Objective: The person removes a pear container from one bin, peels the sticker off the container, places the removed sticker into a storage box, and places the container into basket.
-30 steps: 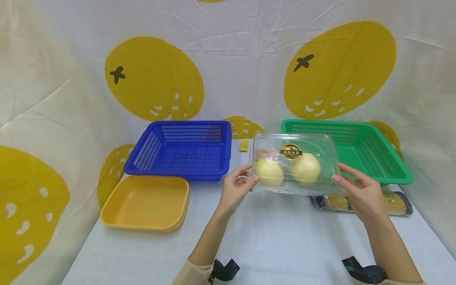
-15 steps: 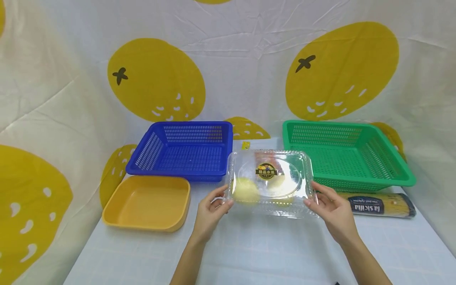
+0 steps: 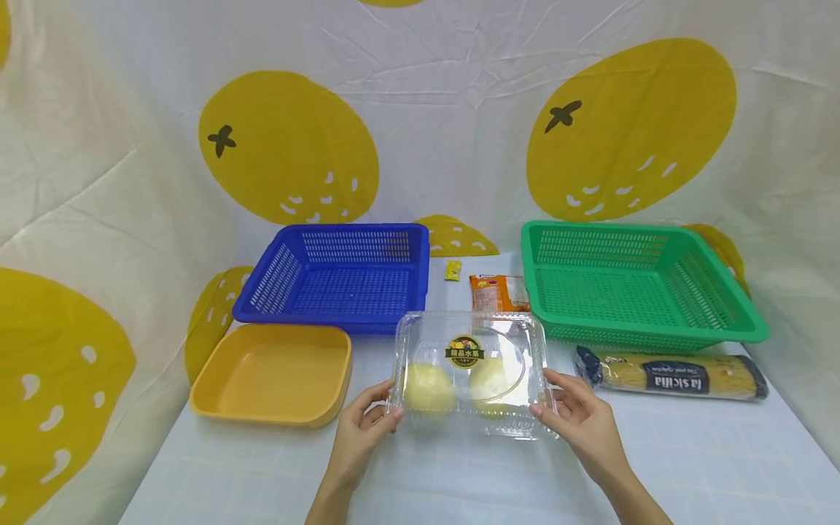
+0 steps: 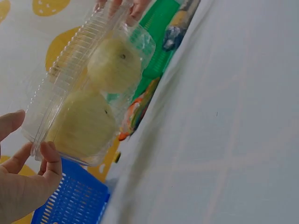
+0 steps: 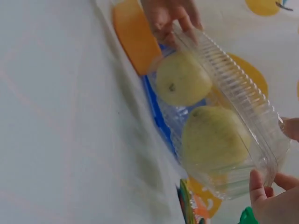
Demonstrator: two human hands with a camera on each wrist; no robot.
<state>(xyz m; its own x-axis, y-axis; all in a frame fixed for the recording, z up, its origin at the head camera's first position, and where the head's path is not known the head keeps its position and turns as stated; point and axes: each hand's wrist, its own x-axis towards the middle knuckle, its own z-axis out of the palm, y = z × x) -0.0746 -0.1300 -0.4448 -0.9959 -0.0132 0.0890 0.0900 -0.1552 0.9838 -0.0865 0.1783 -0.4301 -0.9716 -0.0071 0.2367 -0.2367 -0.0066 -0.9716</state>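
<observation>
Left hand [image 3: 362, 430] and right hand [image 3: 584, 424] pinch opposite short ends of clear fruit box [image 3: 464, 373] above bench [image 3: 472, 485], long axis roughly parallel to bench's back edge.

Fruits [image 3: 429, 390] in box [image 3: 464, 353] between left hand [image 3: 362, 426] and right hand [image 3: 584, 426]

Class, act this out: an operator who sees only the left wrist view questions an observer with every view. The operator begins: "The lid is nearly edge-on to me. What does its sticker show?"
Observer: In the head view, the sticker on the clear container shows colourful fruit above a dark band of Chinese characters.
Operator: I see the blue basket. What stands on its near side?
Observer: In the head view, a yellow tray stands in front of the blue basket, towards the left.
</observation>
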